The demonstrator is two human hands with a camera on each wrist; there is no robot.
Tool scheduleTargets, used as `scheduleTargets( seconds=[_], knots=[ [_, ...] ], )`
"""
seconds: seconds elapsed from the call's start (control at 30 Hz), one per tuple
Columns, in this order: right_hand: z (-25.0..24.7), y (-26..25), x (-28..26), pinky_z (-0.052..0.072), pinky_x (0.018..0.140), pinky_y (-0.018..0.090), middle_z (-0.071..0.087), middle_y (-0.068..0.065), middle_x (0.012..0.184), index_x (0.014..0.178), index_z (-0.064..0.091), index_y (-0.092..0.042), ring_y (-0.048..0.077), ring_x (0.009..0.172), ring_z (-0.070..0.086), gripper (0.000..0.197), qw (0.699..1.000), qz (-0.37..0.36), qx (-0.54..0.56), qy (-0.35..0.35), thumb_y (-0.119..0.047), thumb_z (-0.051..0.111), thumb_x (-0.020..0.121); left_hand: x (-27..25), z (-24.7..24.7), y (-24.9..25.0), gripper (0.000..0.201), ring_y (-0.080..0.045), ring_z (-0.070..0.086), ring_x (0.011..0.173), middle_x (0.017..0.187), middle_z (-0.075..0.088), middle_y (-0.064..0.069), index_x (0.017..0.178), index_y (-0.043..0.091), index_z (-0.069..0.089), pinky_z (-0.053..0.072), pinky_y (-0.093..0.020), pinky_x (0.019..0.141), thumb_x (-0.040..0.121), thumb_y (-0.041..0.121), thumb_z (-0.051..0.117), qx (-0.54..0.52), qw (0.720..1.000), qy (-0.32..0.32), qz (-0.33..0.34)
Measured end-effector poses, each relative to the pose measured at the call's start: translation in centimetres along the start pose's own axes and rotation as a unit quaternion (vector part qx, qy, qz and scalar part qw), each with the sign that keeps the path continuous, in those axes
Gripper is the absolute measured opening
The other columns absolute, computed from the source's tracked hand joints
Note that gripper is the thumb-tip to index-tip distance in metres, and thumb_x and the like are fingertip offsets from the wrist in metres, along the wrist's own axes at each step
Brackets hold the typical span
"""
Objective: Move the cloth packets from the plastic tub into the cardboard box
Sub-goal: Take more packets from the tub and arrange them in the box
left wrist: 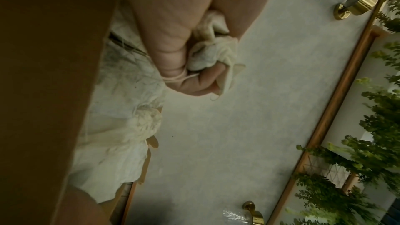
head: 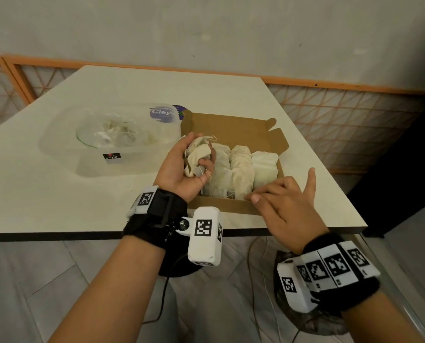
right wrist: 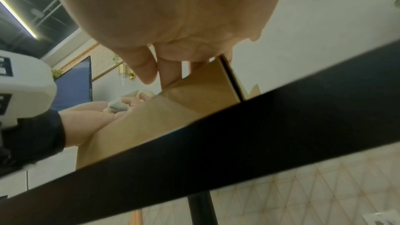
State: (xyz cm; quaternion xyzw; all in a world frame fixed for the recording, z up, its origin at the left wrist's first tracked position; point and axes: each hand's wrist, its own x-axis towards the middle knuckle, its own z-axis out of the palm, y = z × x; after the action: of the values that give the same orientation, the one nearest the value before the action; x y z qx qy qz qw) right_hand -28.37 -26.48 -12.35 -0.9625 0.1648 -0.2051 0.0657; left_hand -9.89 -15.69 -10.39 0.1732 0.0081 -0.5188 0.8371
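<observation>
Crumpled cream packet (head: 198,157) above filled box (head: 233,206)

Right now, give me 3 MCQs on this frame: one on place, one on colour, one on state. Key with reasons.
1. Where is the cardboard box relative to the plastic tub?
A. to its right
B. inside it
C. on the floor

2. What colour is the table top?
A. red
B. off-white
C. black

3. What is the left hand doing?
A. lying flat on the table
B. holding a scrunched cloth packet over the box
C. lifting the tub

Key:
1 A: in the head view the box sits beside the tub, on the right.
2 B: the surface is pale cream with a dark edge.
3 B: the fingers curl round the packet, also plain in the left wrist view; the right hand touches the box's near wall with relaxed fingers.
</observation>
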Motion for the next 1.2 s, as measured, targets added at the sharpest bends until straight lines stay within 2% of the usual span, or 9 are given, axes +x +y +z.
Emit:
scheduleTargets(
  seconds=[0.1,0.27,0.4,0.53,0.67,0.77,0.9,1.0,1.2],
  knots=[
    [0.2,-0.8,0.4,-0.019,0.109,0.052,0.064,-0.023,0.099,0.100,0.072,-0.031,0.006,0.104,0.042,0.062,1.000,0.004,0.006,-0.010,-0.053,0.016,0.088,0.0,0.0,0.0,0.016,-0.018,0.063,0.062,0.082,0.057,-0.004,0.090,0.012,0.057,0.040,-0.016,0.042,0.080,0.025,0.061,-0.001,1.000,-0.001,0.000],
    [-0.4,-1.8,0.5,-0.010,0.112,0.050,0.058,-0.017,0.100,0.097,0.072,-0.034,0.013,0.104,0.046,0.049,0.999,-0.008,-0.010,0.039,-0.046,0.025,0.092,0.0,-0.1,0.1,0.020,-0.018,0.064,0.062,0.086,0.055,-0.003,0.095,0.014,0.055,0.041,-0.017,0.041,0.080,0.025,0.061,0.005,1.000,-0.009,-0.008],
    [0.1,-2.6,1.1,-0.001,0.112,0.049,0.056,-0.013,0.092,0.101,0.070,-0.039,0.016,0.095,0.046,0.051,0.998,-0.039,-0.040,0.006,-0.047,0.020,0.093,0.2,-0.2,0.1,0.027,-0.018,0.063,0.062,0.087,0.054,-0.003,0.101,0.016,0.052,0.042,-0.019,0.040,0.078,0.025,0.062,0.007,1.000,-0.011,-0.010],
    [0.5,-3.2,2.0,0.023,0.102,0.048,0.050,-0.005,0.083,0.089,0.072,-0.031,0.021,0.090,0.045,0.059,0.997,-0.007,-0.077,-0.019,-0.050,0.017,0.091,0.2,-0.3,0.1,0.021,-0.017,0.064,0.063,0.086,0.055,-0.003,0.097,0.014,0.053,0.042,-0.019,0.040,0.081,0.027,0.060,0.011,1.000,-0.019,-0.014],
    [-0.3,-3.6,2.2,0.022,0.090,0.037,0.043,-0.007,0.085,0.098,0.067,-0.035,0.016,0.091,0.041,0.057,0.998,0.022,-0.052,-0.015,-0.052,0.014,0.089,0.1,-0.3,0.2,0.020,-0.017,0.063,0.062,0.082,0.057,-0.002,0.096,0.014,0.053,0.042,-0.019,0.041,0.083,0.028,0.059,0.014,0.999,-0.024,-0.020],
    [-1.9,-3.3,3.2,0.018,0.088,0.030,0.042,-0.009,0.087,0.108,0.063,-0.039,0.010,0.093,0.042,0.036,0.999,0.051,0.016,-0.005,-0.041,0.031,0.091,0.1,-0.3,0.1,0.028,-0.017,0.063,0.061,0.084,0.055,-0.002,0.104,0.016,0.049,0.043,-0.020,0.040,0.080,0.026,0.061,0.010,1.000,-0.021,-0.018],
    [-4.8,-1.5,4.2,0.031,0.099,0.038,0.051,-0.015,0.083,0.089,0.068,-0.032,0.006,0.082,0.046,0.023,0.990,0.100,0.063,-0.077,-0.022,0.047,0.089,0.1,-0.3,0.1,0.027,-0.017,0.063,0.061,0.084,0.056,-0.002,0.102,0.015,0.050,0.043,-0.020,0.041,0.081,0.026,0.061,0.010,1.000,-0.021,-0.015],
    [-5.3,-0.8,3.7,0.023,0.105,0.040,0.060,-0.015,0.077,0.088,0.070,-0.034,0.010,0.090,0.051,0.028,0.978,0.097,-0.042,-0.179,-0.028,0.042,0.090,0.0,-0.3,0.2,0.027,-0.017,0.063,0.062,0.084,0.057,-0.003,0.102,0.014,0.051,0.043,-0.019,0.041,0.080,0.026,0.062,0.014,1.000,-0.021,-0.013],
    [-3.2,-1.7,3.2,-0.001,0.112,0.044,0.063,-0.016,0.111,0.108,0.064,-0.041,0.011,0.118,0.037,0.036,0.972,0.081,-0.045,-0.216,-0.032,0.031,0.094,0.0,-0.4,0.1,0.033,-0.017,0.063,0.063,0.082,0.058,-0.003,0.109,0.015,0.049,0.043,-0.019,0.042,0.081,0.027,0.061,0.017,1.000,-0.016,-0.006]
  ],
)
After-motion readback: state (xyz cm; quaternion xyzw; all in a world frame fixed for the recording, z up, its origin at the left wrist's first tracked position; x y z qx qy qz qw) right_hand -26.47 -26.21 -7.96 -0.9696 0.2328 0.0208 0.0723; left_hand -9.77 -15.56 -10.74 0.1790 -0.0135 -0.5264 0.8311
